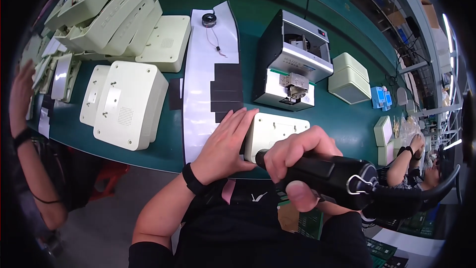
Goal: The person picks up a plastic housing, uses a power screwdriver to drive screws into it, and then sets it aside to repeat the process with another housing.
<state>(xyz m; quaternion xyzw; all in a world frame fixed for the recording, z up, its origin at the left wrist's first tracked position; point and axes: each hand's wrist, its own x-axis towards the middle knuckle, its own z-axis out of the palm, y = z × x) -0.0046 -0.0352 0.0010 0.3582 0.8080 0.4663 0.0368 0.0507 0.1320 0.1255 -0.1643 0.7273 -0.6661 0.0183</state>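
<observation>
The right hand (306,146) grasps a black power screwdriver (331,174); left of it, the left hand (225,141), unclenched, touches 1 cream box (270,131).

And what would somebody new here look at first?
Probably the big black tool in the right hand, lower right, its tip near the pale casing beside the left hand. Next might come the silver machine beyond that casing, then the leaning stack of casings at the upper left.

Right-hand grip (300,150) wrapped round black power driver (333,173), angled at cream housing (277,125), left-hand grip (225,140) on housing's left edge, silver-black machine (300,61) behind, green desk (347,124)
</observation>
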